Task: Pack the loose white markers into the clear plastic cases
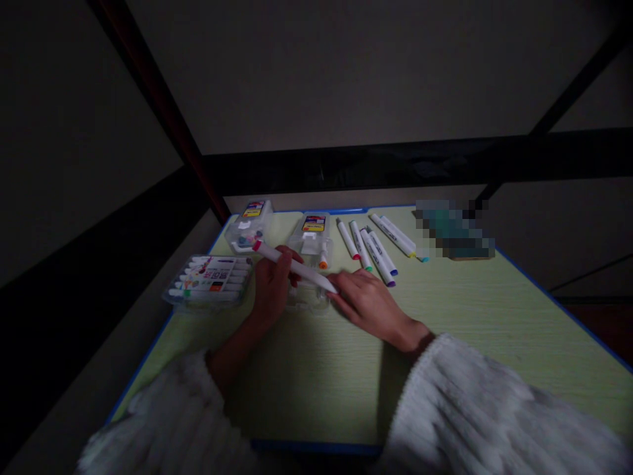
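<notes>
My left hand (271, 285) grips a white marker (297, 267) with a pink cap end pointing up-left. My right hand (368, 305) touches the marker's other end with its fingertips, above a clear plastic tray (309, 300) lying on the table. A clear case full of markers (210, 280) lies just left of my left hand. Both arms wear fluffy white sleeves.
The table (494, 330) is pale green with a blue edge. Two clear marker boxes (250, 224) (312, 232) stand at the back. Several loose white markers (378, 247) lie right of them. A blurred teal object (455, 231) sits at the back right. Dark frame bars rise behind.
</notes>
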Tool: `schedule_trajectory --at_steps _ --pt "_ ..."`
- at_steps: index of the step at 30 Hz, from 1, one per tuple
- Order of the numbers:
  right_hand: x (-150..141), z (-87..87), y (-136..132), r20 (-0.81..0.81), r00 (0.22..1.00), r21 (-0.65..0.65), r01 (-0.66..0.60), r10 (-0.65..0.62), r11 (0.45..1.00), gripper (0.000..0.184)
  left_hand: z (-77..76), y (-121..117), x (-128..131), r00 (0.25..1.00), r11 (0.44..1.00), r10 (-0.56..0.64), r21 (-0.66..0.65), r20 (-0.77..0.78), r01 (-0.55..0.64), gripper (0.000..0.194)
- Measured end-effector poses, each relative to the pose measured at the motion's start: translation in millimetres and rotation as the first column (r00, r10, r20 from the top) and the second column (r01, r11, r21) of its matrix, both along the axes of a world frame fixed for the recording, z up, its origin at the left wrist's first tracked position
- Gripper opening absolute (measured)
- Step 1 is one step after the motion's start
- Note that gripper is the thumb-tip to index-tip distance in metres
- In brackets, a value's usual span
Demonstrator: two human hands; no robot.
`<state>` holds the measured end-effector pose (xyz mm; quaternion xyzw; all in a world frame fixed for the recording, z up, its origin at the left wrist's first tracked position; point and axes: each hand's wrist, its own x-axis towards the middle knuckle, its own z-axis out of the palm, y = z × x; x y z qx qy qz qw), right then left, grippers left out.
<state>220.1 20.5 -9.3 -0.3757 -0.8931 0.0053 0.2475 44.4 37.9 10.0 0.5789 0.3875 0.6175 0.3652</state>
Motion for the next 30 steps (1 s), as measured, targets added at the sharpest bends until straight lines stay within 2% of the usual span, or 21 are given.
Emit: schedule_trajectory --at_steps 30 --pt "-0.2 -2.1 0.2 -0.007 1.000 0.024 0.002 -0.001 1.000 0.027 3.0 -0.9 1.3 1.000 1.000 0.006 -0.025 -0.011 -0.007 0.038"
